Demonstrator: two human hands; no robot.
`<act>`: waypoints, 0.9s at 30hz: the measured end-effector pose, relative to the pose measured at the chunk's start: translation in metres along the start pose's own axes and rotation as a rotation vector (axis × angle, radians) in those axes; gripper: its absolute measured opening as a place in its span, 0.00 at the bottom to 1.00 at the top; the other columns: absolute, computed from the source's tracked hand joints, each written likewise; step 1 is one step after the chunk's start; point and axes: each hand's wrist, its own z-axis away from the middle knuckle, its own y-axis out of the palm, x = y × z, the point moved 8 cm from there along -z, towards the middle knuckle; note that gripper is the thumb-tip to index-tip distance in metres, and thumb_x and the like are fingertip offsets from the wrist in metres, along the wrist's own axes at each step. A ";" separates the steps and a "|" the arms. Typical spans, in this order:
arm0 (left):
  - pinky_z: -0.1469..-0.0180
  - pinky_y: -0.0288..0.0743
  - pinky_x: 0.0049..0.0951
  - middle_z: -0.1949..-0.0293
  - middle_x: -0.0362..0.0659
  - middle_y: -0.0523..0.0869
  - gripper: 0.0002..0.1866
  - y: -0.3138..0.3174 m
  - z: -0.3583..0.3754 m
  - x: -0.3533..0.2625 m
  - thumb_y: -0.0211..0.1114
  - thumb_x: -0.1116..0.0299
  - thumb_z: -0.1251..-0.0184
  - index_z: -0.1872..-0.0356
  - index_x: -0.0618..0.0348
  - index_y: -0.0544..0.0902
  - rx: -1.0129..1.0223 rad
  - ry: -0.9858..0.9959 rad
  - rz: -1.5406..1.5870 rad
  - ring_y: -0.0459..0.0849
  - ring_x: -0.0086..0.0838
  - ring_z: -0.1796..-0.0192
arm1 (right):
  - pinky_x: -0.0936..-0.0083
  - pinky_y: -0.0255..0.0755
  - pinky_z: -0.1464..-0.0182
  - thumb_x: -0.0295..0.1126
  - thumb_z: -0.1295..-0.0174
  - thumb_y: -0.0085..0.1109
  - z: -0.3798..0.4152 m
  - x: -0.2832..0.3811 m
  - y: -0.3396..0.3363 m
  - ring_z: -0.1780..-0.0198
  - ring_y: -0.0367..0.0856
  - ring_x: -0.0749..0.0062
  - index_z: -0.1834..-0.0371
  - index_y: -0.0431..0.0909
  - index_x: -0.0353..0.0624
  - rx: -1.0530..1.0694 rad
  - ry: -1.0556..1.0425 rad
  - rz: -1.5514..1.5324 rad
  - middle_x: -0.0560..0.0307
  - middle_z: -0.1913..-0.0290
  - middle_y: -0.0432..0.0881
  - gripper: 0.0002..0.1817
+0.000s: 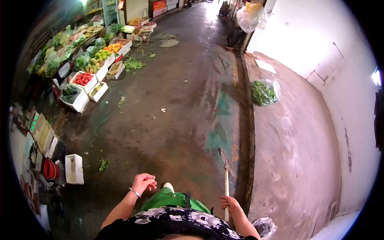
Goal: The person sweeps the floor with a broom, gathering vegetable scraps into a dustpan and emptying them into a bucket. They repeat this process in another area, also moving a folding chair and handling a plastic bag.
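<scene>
My right hand (231, 203) is wrapped round the white pole of a long-handled tool (227, 184). The tool's narrow grey head points away from me, close over the wet, green-stained floor beside the ledge. In front of my body on the left, my left hand (144, 183) has its fingers curled in and thumb and fingertips together; what they pinch, if anything, I cannot make out. A bracelet (135, 192) circles that wrist. Below, a green garment (172, 200) and one white shoe (169, 186) show.
White boxes of tomatoes (83, 79) and other produce line the left side. A white foam box (74, 169) and a red bucket (51, 169) stand nearer. Leaf scraps (104, 164) lie on the floor. Along the right runs a raised ledge (288, 144) bearing bagged greens (265, 92).
</scene>
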 end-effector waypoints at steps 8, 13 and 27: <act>0.75 0.71 0.15 0.73 0.41 0.82 0.07 0.045 -0.027 -0.253 0.54 0.76 0.36 0.61 0.66 0.78 0.214 0.517 0.033 0.79 0.17 0.76 | 0.80 0.51 0.85 0.28 0.40 0.49 -0.044 0.014 -0.015 0.88 0.52 0.79 0.76 0.64 0.46 -0.136 0.111 0.050 0.68 0.86 0.58 0.08; 0.76 0.74 0.24 0.75 0.49 0.82 0.03 0.090 0.020 -0.415 0.61 0.80 0.43 0.68 0.67 0.80 0.540 1.152 -0.002 0.80 0.29 0.77 | 0.77 0.54 0.83 0.29 0.40 0.50 -0.063 0.046 -0.024 0.87 0.56 0.76 0.74 0.67 0.44 -0.164 0.098 0.195 0.65 0.85 0.61 0.06; 0.63 0.76 0.33 0.63 0.57 0.80 0.08 0.142 -0.112 -0.556 0.52 0.77 0.37 0.64 0.73 0.78 1.074 1.181 0.153 0.80 0.38 0.70 | 0.69 0.63 0.80 0.32 0.42 0.54 -0.173 0.286 0.069 0.84 0.65 0.66 0.69 0.75 0.36 0.144 -0.231 0.725 0.59 0.83 0.68 0.08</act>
